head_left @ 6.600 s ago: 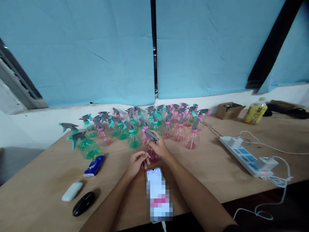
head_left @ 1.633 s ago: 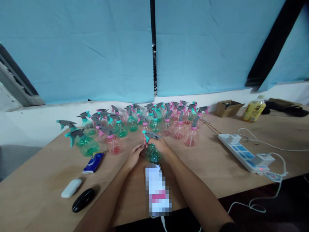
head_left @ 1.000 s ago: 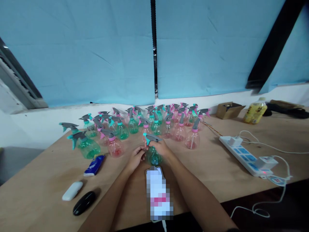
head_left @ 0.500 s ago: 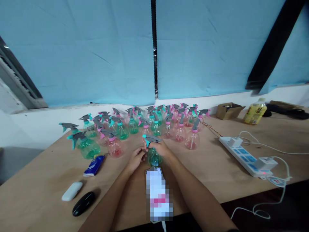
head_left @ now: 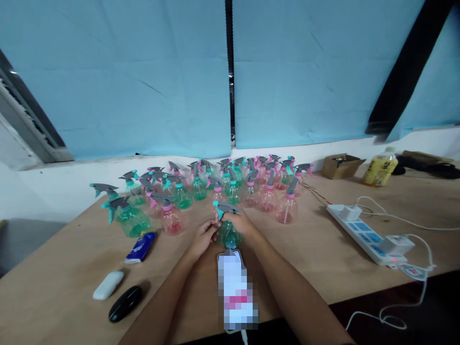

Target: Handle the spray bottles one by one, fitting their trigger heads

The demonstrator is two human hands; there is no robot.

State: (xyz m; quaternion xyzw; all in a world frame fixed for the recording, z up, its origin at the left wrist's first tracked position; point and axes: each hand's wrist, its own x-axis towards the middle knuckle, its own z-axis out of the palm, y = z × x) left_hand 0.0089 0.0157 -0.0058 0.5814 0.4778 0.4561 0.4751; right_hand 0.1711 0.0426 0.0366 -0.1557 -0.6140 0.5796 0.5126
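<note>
A green spray bottle (head_left: 228, 235) with a grey and teal trigger head stands on the wooden table (head_left: 323, 258) in front of me. My right hand (head_left: 241, 223) is wrapped round its neck, just under the head. My left hand (head_left: 203, 236) is closed in a pinch at the bottle's left side, by the teal trigger. A phone (head_left: 236, 287) lies flat on the table just in front of the bottle, between my forearms.
Several green and pink spray bottles (head_left: 215, 184) stand in a cluster behind. A pink bottle (head_left: 171, 218) and a green one (head_left: 129, 218) stand to the left. A blue packet (head_left: 141, 247), white case (head_left: 108, 284) and black case (head_left: 124, 303) lie front left. A power strip (head_left: 366, 233) with cables lies right.
6.6 s ago my hands were on a pink bottle; it now stands at the left and my hands hold a green one. Over the last second my hands have barely moved.
</note>
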